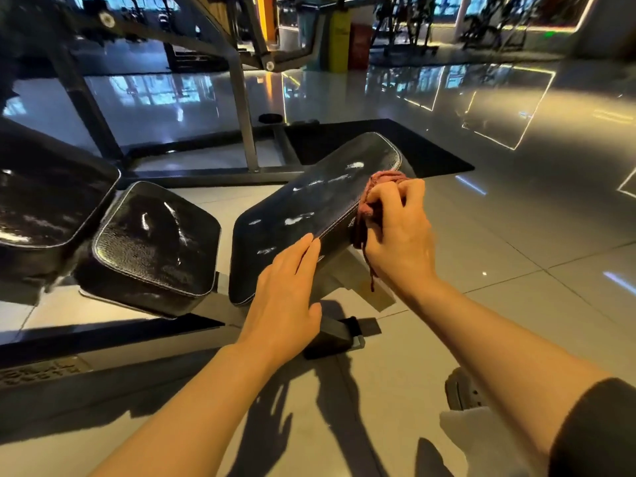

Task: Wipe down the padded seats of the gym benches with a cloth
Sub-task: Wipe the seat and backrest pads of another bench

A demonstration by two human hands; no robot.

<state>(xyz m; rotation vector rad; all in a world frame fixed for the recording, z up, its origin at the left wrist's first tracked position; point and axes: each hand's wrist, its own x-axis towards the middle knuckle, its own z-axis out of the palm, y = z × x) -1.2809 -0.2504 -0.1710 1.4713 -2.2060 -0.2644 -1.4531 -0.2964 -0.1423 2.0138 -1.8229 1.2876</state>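
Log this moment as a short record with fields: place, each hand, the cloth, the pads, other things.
place: gym with a glossy tiled floor
right hand: grips the reddish cloth against the right edge of the long black pad
left hand: flat, fingers straight, resting on the near edge of the long black pad
cloth: bunched, a thread hanging down
pads: small seat pad to the left, a third pad beyond it
other: black floor mat behind the bench

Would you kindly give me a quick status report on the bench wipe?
Right hand grips cloth at pad edge. Left hand flat on pad's near edge. Nothing in the way.
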